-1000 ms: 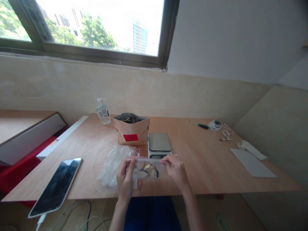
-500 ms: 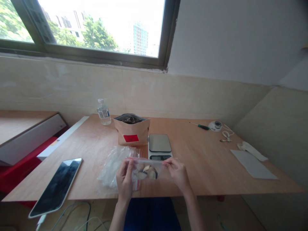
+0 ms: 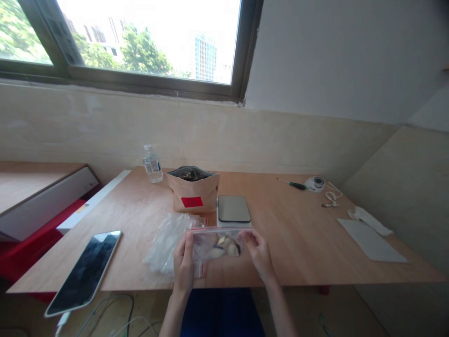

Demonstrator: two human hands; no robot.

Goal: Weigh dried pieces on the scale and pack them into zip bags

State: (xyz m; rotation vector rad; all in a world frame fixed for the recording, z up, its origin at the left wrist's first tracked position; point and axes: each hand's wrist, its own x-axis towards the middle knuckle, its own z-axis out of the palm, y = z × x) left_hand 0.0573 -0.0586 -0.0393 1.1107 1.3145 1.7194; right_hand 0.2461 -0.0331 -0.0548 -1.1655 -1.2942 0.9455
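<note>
In the head view, we held a small clear zip bag just above the near edge of the wooden table, between our two hands. Our left hand pinched its left end between thumb and fingers; our right hand pinched the right end the same way, fingertips pressed on the plastic. The bag's long axis ran from nine to three o'clock, with the red-lined seal along the top, pointing toward twelve, and a few pale and dark pieces lying low inside.

To close it well, we judged, the seal should be kept taut and level and pressed from one end across, with the pieces kept below the strip.

Just beyond the bag at twelve sat a kitchen scale; at eleven stood an open brown pouch; a pile of empty clear bags lay at nine, touching the left hand.
</note>
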